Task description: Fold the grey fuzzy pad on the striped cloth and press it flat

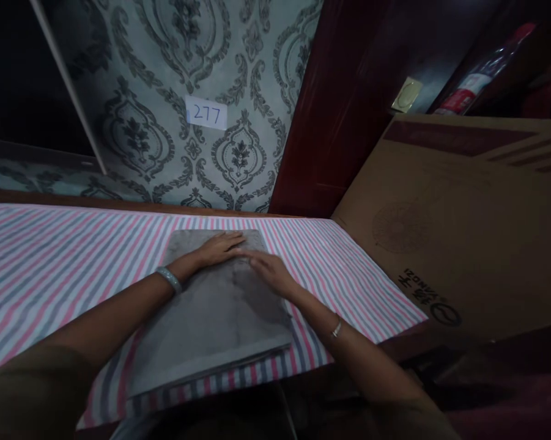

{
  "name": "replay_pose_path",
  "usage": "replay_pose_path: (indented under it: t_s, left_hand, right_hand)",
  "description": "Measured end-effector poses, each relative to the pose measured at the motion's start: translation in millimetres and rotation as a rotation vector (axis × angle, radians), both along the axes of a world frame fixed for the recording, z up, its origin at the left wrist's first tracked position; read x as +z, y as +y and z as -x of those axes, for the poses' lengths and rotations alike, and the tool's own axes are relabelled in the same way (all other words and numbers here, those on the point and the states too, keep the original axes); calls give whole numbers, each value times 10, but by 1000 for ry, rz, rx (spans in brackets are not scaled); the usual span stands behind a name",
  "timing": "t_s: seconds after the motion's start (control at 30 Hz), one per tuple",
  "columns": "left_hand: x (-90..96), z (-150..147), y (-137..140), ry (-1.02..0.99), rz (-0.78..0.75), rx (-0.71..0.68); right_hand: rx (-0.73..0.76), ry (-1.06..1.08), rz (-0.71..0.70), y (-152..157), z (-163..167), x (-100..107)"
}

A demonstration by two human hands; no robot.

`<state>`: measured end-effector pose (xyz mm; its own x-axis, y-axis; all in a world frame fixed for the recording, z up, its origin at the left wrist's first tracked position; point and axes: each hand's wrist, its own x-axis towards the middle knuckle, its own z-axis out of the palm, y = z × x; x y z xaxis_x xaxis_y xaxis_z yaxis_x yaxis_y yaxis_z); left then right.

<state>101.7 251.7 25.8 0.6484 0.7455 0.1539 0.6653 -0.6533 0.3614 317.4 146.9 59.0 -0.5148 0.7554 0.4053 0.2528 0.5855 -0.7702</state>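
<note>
Well, our left hand (220, 249) lies flat and open on the grey cloth (211, 330), which is under both hands on a striped sheet (343, 263). A note (206, 113) says "277". Our right hand (274, 273) touches the cloth; we can't tell if it pinches. A big box (499, 244) seems to say "YANGZI". Past its edge lies a red-capped bottle (479, 79).

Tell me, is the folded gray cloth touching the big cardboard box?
Apart. The head view shows a bare stretch of striped cloth between the folded gray cloth and the cardboard box.
</note>
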Motion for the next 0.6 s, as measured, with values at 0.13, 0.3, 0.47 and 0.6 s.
replay_pose_path:
  t_s: [0.13,0.3,0.47,0.6]
  left_hand:
    - [-25,35,-370,118,-42,-65]
    - [-48,10,-955,171,-102,-135]
    - [-47,-16,-1484,107,-37,-287]
    - [-26,32,-1774,30,75,-423]
  right_hand:
    - [-148,-60,-59,710,117,-131]
    - [-132,-562,-109,1035,307,-445]
    - [-129,-697,-177,1020,289,-565]
    - [-124,-691,-171,1034,264,-564]
